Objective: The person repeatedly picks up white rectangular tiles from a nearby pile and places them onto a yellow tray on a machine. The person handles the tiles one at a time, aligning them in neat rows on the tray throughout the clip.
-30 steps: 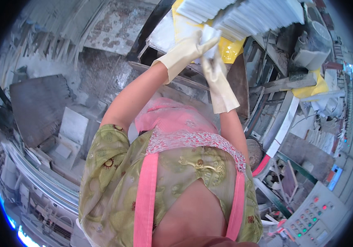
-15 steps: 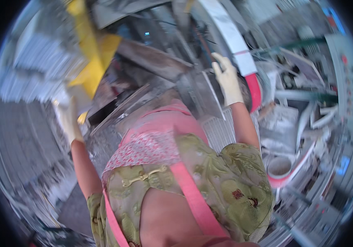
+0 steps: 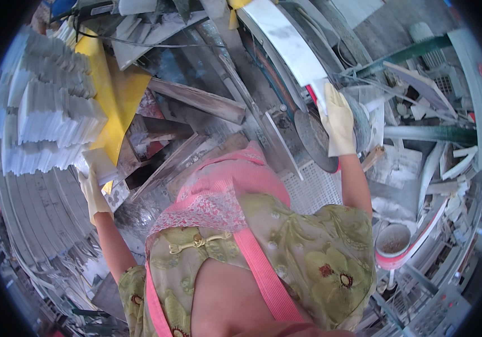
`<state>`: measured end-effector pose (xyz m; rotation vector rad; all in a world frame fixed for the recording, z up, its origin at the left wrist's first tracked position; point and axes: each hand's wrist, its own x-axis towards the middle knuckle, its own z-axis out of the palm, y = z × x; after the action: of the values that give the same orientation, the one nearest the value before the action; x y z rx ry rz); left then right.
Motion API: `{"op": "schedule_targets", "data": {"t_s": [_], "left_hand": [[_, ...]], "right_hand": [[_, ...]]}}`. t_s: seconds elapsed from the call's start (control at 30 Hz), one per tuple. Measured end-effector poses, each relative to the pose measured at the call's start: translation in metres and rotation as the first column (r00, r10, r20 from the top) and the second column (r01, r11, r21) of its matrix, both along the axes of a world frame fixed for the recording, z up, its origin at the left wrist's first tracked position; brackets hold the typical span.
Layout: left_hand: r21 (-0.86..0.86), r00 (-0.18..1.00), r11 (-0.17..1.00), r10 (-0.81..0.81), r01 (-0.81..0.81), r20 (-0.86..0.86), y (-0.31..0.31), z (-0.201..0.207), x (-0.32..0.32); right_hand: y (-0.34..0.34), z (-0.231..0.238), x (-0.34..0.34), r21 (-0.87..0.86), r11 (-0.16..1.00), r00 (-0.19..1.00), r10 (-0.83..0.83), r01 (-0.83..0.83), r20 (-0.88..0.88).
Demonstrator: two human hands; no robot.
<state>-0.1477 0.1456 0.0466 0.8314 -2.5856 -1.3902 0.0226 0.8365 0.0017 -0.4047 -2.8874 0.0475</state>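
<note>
A pale glove covers my left hand (image 3: 90, 194), whose fingers are closed on the edge of a white tile (image 3: 100, 163) beside the stacks at the left. Some of those fingers are hidden by the tile. My gloved right hand (image 3: 339, 123) is at the near end of a long white stone strip (image 3: 283, 42) with grey veins. Thumb and fingers lie on either side of that end and grip it. The strip lies along a curved machine track with a red belt (image 3: 311, 95), mostly covered by strip and hand.
Tall stacks of white tiles (image 3: 55, 121) stand at the left beside yellow sheeting (image 3: 112, 95). Wooden boards (image 3: 199, 100) and an upright grey panel (image 3: 283, 146) lie ahead of me. At the right are a bucket (image 3: 392, 240), green rails (image 3: 434, 133) and a control panel (image 3: 479, 106).
My right hand has moved right and down from open air to the strip's end and closed on it. The left hand has lowered slightly with the tile. The view has sharpened.
</note>
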Motion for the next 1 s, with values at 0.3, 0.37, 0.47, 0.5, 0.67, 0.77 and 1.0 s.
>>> {"op": "schedule_targets", "data": {"t_s": [0.3,0.37,0.47,0.5,0.67,0.77,1.0], "left_hand": [[0.046,1.0,0.999,0.021,-0.02,-0.022,0.004,-0.003,0.002],[0.023,0.999,1.0,0.013,-0.012,-0.049,0.019,0.008,0.009],[0.139,0.986,0.986,-0.068,0.09,-0.151,0.041,0.024,0.028],[0.216,0.985,0.967,-0.113,0.138,-0.128,0.043,0.029,0.026],[0.027,0.981,0.982,-0.187,0.188,-0.048,0.025,0.036,0.022],[-0.2,0.898,0.888,-0.361,0.413,0.253,-0.003,0.045,0.007],[-0.345,0.943,0.896,-0.191,0.281,0.273,0.013,0.041,0.01]], "right_hand": [[0.011,0.029,-0.06,0.075,0.968,0.963,0.225,-0.238,0.147],[0.009,0.029,-0.063,0.075,0.974,0.954,0.191,-0.213,0.231],[0.008,0.02,-0.072,0.125,0.966,0.956,0.194,-0.224,0.219],[0.008,0.015,-0.076,0.181,0.961,0.959,0.162,-0.207,0.235],[0.01,-0.001,-0.088,0.173,0.945,0.957,0.253,-0.276,0.143],[0.007,0.021,-0.094,0.277,0.913,0.954,0.278,-0.299,0.115],[-0.126,0.104,-0.123,-0.891,0.427,0.983,0.155,-0.153,-0.094]]}}
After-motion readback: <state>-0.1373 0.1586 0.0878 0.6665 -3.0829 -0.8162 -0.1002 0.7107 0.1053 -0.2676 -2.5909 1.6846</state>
